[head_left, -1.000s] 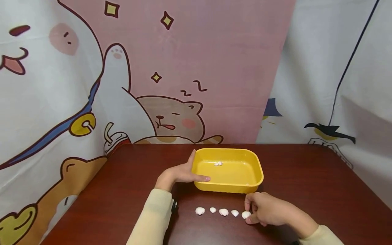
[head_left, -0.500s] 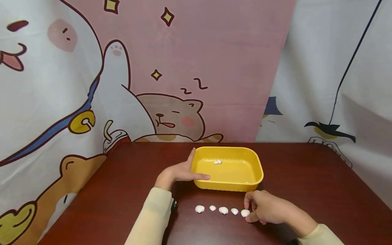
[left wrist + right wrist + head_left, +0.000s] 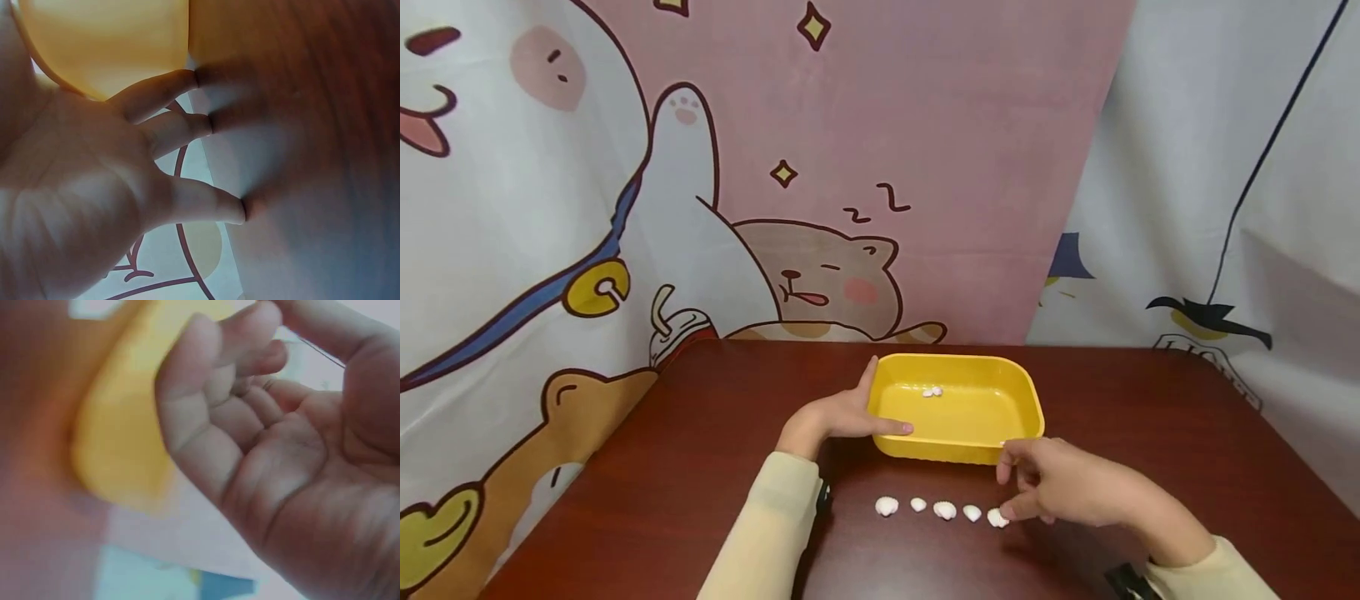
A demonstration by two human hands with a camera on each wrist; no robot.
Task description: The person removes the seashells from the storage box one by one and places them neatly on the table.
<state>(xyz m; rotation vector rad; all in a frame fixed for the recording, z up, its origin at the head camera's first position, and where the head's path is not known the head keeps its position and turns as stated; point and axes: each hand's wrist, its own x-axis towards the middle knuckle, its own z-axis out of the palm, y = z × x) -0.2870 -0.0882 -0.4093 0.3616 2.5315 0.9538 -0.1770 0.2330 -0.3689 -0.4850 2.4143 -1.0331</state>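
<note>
Lifting away from the last shell (image 3: 997, 519) of the row, the right hand (image 3: 1075, 483) had risen since half a second earlier, when its thumb and forefinger met at that shell's edge. Now those two stood apart with nothing gripped between them, the other fingers loosely bent, and the forefinger overlapped the near right corner of the yellow tray (image 3: 955, 452) in the head view. Whether the thumb tip still touched the shell could not be told. In front of the tray, on its near side, the row of five white shells (image 3: 944, 510) lay spaced just as before, the last one nearest the tray's right corner. The left hand (image 3: 841, 414) had kept its place at the tray's near left corner, thumb laid over the near rim, forefinger along the left side, other fingers straight down to the table (image 3: 760, 375), clasping nothing. Inside the tray, towards its back left, two small shells (image 3: 928, 393) sat together as earlier. Behind the tray hung a printed cartoon cloth (image 3: 970, 167), unchanged apart from the view's slight tilt.
</note>
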